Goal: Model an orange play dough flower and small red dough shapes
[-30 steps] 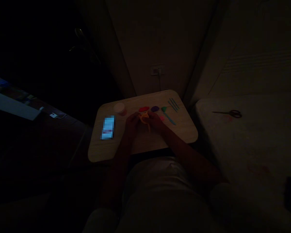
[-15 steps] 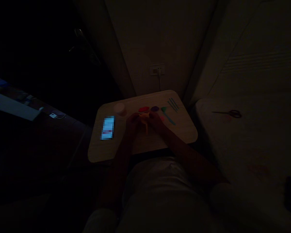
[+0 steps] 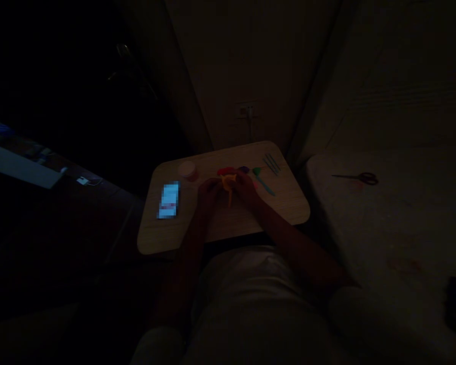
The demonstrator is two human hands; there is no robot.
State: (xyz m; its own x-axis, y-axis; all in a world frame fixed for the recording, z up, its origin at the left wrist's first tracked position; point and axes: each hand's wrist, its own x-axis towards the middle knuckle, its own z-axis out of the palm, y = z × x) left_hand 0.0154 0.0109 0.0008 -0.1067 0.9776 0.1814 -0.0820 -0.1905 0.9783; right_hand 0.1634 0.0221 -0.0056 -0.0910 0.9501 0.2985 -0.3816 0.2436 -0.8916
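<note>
In the dim light, an orange modelling clay figure is held between my two hands above the small table. A thin orange strip hangs down from it towards me. My left hand pinches its left side, while the fingers of my right hand are closed on its right side. Just beyond my hands lie a red lump of clay and a purple lump. A bit of pink clay shows beside my right hand, partly hidden by it. The fingertips are too dark to make out in detail.
On the wooden tabletop are a lit phone, a lidded tub, green clay, a turquoise tool and several thin sticks. Scissors lie on the pale surface at right. A wall socket holds a plug.
My right hand has shifted slightly up and covers more of the red and purple clay. The orange clay has turned a little and shows more between my hands.
</note>
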